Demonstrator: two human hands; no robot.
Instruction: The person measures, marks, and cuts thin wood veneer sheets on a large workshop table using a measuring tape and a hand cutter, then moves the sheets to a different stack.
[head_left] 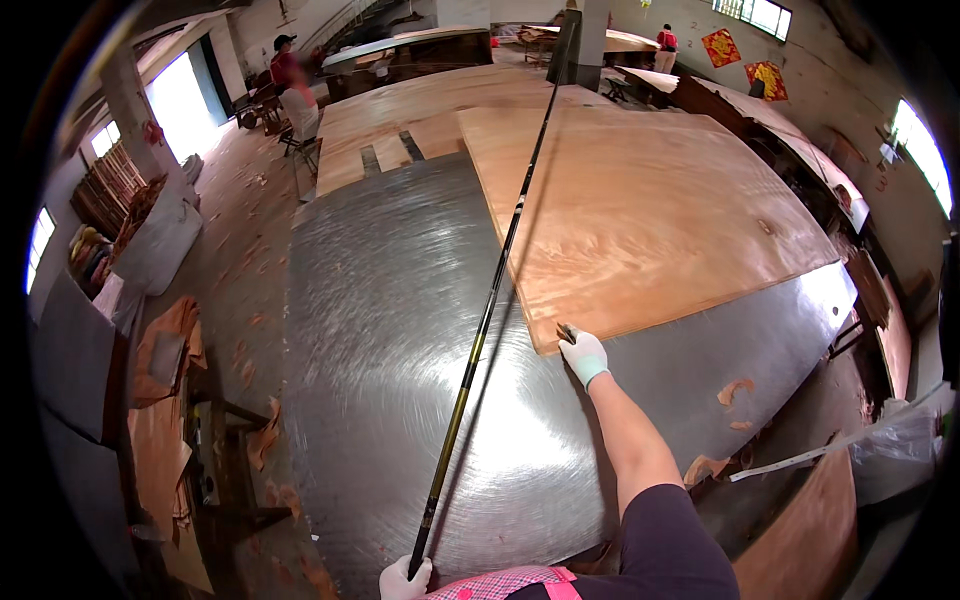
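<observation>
My left hand (405,578), in a white glove, is closed round the lower end of a long black pole (478,345) with gold bands. The pole slants up and away across the table, casting a shadow beside it. My right hand (583,356), also gloved, is closed at the near left corner of a wide sheet of reddish-brown wood veneer (640,215). A small dark brown thing pokes out between its fingers; I cannot make out its kind. The veneer lies flat over the far right part of a shiny metal-topped table (390,330).
More veneer sheets (400,110) lie beyond the metal top. Veneer scraps (738,392) rest on its right side. At lower left stands a wooden stand (235,450) near stacked veneer pieces (158,450). Two people (285,65) (666,45) are far back.
</observation>
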